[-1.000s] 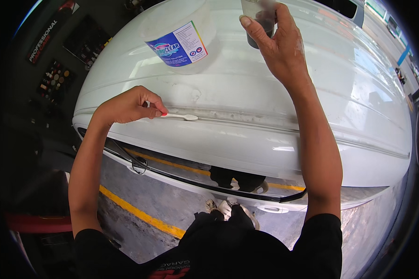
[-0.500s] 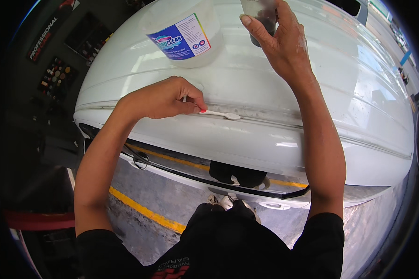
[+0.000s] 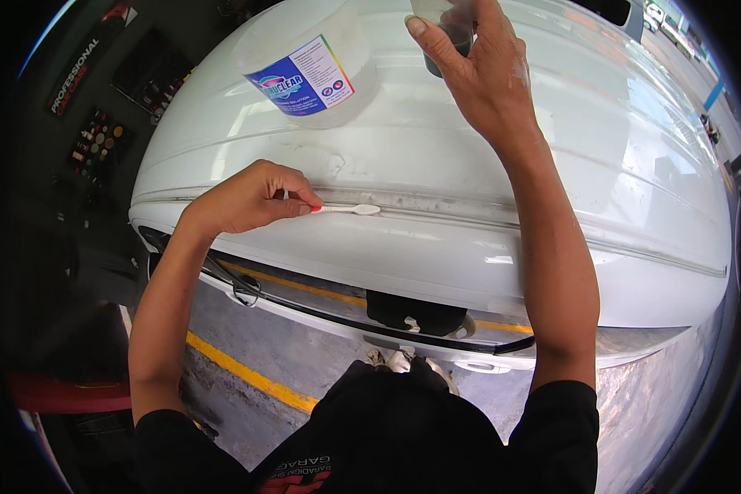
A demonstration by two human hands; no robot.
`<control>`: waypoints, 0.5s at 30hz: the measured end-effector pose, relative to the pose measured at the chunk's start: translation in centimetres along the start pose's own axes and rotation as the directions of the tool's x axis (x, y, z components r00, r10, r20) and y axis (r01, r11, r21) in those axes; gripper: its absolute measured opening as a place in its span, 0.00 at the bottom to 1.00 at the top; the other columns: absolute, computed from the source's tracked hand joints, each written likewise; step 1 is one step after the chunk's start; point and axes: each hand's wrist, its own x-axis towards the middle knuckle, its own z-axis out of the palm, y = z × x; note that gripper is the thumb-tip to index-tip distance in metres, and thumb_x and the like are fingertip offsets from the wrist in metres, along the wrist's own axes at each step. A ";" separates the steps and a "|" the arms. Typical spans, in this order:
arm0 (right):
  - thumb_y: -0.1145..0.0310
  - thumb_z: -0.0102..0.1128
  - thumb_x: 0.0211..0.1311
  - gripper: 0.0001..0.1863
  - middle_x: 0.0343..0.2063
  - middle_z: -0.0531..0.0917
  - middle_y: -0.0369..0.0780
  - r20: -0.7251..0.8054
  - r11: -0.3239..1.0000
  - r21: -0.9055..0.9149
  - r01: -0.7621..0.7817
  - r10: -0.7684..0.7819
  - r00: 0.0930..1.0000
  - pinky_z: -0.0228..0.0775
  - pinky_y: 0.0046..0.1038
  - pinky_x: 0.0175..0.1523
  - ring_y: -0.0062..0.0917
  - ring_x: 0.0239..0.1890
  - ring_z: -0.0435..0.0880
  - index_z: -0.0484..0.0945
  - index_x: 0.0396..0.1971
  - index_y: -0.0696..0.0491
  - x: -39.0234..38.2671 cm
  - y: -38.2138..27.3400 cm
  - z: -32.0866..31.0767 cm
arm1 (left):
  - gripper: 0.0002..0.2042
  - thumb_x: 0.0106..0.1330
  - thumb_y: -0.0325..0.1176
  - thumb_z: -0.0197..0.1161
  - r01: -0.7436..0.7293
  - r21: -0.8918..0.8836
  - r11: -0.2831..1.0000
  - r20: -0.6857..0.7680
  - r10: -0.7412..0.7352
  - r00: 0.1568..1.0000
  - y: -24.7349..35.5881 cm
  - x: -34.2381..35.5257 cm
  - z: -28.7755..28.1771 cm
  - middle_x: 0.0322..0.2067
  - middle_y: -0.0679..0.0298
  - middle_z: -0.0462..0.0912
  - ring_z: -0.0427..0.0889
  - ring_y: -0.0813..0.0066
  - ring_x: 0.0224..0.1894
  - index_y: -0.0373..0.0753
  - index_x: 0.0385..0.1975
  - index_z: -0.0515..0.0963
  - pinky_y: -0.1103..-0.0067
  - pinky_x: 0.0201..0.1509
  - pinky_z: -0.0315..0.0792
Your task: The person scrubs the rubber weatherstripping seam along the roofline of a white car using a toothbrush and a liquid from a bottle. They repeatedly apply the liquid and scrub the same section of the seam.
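Note:
My left hand point(image 3: 253, 196) pinches a white toothbrush point(image 3: 346, 209) near its red-tipped end. The brush lies along the dirty groove point(image 3: 445, 216) at the edge of a white car roof point(image 3: 436, 140), its head toward the right. Farther off, my right hand point(image 3: 492, 82) is wrapped around a see-through cup point(image 3: 434, 64) with something dark in it; the upper frame edge cuts off part of the cup. A translucent plastic tub point(image 3: 362, 74) with a blue and white label stands on the roof between and beyond my hands.
Below the roof edge are the car's side window point(image 3: 305, 288) and a door handle point(image 3: 479, 366). A yellow line point(image 3: 247, 375) crosses the grey floor. Dark shelving with small bottles point(image 3: 99, 140) stands at the left, near a red bar-like object point(image 3: 74, 395).
My left hand and the toothbrush have slid left along the groove. My right hand with the cup has shifted slightly left, and the view has moved a little.

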 end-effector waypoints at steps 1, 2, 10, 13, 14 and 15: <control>0.52 0.69 0.67 0.30 0.44 0.83 0.53 -0.014 1.000 0.008 0.021 -0.020 1.000 0.71 0.45 0.56 0.44 0.46 0.82 0.73 0.54 0.62 0.1 0.0 0.1 | 0.07 0.70 0.26 0.67 -0.021 0.023 1.000 -0.007 0.021 1.000 1.0 0.3 0.5 0.36 0.60 0.89 0.84 0.70 0.37 0.35 0.43 0.87 0.75 0.43 0.75; 0.52 0.69 0.67 0.30 0.44 0.83 0.53 -0.029 0.999 0.016 0.041 -0.041 0.999 0.70 0.44 0.57 0.44 0.46 0.82 0.73 0.55 0.61 0.0 0.1 0.1 | 0.07 0.68 0.24 0.69 -0.056 0.013 0.998 0.001 0.056 0.998 2.6 2.1 1.4 0.34 0.62 0.88 0.83 0.73 0.36 0.37 0.44 0.88 0.77 0.42 0.74; 0.51 0.68 0.68 0.30 0.45 0.83 0.53 0.022 1.000 -0.003 0.007 -0.007 1.000 0.69 0.43 0.59 0.43 0.50 0.83 0.73 0.55 0.62 0.1 0.3 -0.4 | 0.07 0.68 0.26 0.70 0.106 -0.023 0.994 -0.013 -0.106 0.994 0.9 0.0 0.5 0.32 0.63 0.87 0.81 0.72 0.34 0.36 0.43 0.88 0.77 0.37 0.72; 0.50 0.67 0.69 0.31 0.45 0.83 0.53 0.057 0.993 0.108 -0.057 0.051 0.997 0.68 0.44 0.60 0.42 0.49 0.84 0.72 0.56 0.62 0.0 0.6 -0.4 | 0.06 0.68 0.25 0.70 -0.113 0.067 0.991 0.013 0.112 0.994 4.6 3.9 2.2 0.32 0.64 0.87 0.81 0.73 0.34 0.35 0.43 0.88 0.77 0.37 0.72; 0.50 0.67 0.69 0.31 0.45 0.83 0.53 0.072 0.995 0.083 -0.048 0.042 0.997 0.68 0.44 0.61 0.41 0.49 0.84 0.72 0.56 0.62 -0.2 0.5 -0.2 | 0.07 0.68 0.24 0.69 -0.238 0.067 0.969 0.006 0.238 0.971 5.0 4.9 3.1 0.32 0.64 0.86 0.81 0.74 0.34 0.35 0.44 0.88 0.78 0.37 0.72; 0.50 0.67 0.69 0.31 0.45 0.83 0.53 0.084 0.998 0.044 -0.040 0.036 0.996 0.67 0.44 0.61 0.41 0.48 0.84 0.72 0.56 0.62 -0.2 0.8 -0.3 | 0.07 0.68 0.23 0.69 -0.185 0.012 0.983 0.023 0.185 0.983 4.8 5.2 2.8 0.32 0.64 0.86 0.80 0.75 0.34 0.35 0.43 0.88 0.78 0.37 0.72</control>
